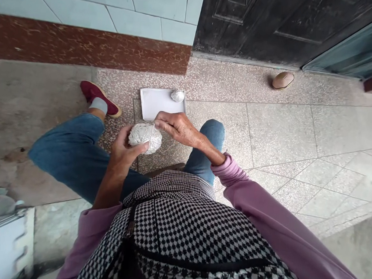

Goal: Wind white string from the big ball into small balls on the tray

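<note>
My left hand [126, 151] cups a ball wound with shiny white thread [145, 138], its fingers curled around the lower side. My right hand [177, 128] reaches across from the right, with its fingertips pinched together just above the ball. A thin strand seems to run from that pinch down to the ball. Beyond the hands, a white rectangular tray [152, 102] lies on the floor. A smaller silvery-white ball [177, 95] sits in its far right corner.
I am seated with jeans-clad knees apart and a black-and-white checked bag [172, 225] on my lap. A red shoe [100, 99] sits at the left. A brown oval object [283, 80] lies on the speckled floor near a dark door [281, 22].
</note>
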Action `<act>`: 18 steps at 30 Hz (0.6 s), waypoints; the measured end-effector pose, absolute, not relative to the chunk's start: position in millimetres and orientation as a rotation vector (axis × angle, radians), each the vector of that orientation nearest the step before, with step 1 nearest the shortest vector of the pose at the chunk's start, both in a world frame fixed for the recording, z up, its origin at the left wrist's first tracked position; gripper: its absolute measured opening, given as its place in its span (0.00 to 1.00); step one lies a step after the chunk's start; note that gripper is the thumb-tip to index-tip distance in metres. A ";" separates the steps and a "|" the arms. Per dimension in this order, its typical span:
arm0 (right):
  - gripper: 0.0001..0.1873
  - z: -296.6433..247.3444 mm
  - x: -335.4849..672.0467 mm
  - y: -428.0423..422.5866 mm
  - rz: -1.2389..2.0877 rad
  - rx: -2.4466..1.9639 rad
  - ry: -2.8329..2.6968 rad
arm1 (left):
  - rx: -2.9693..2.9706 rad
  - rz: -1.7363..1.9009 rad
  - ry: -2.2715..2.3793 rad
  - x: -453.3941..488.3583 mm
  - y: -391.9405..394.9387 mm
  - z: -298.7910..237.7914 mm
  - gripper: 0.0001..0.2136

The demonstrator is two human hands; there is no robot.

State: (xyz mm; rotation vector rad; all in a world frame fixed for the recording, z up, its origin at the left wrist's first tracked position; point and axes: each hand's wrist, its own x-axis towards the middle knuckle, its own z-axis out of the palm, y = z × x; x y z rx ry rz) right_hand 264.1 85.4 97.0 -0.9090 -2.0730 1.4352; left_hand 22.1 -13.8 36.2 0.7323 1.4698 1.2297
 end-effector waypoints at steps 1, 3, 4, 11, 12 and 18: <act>0.27 91.5 266.3 91.7 1.441 -0.960 -2.044 | 0.709 1.207 1.401 22.1 -14.5 36.9 0.46; 0.28 77.1 269.6 96.9 1.471 -1.051 -1.983 | 0.653 1.141 1.248 21.5 -16.9 39.0 0.43; 0.28 68.6 270.4 96.4 1.489 -1.093 -1.951 | 0.633 1.104 1.184 21.4 -18.6 40.3 0.41; 0.34 12.4 256.6 53.3 1.668 -1.089 -1.827 | 0.536 1.159 1.069 30.2 -21.4 55.1 0.37; 0.33 10.6 254.3 42.4 1.704 -1.053 -1.848 | 0.527 1.195 1.086 31.3 -19.0 55.6 0.37; 0.32 50.5 256.1 0.3 1.871 -0.805 -2.000 | 0.731 1.377 1.470 27.4 -8.9 31.1 0.41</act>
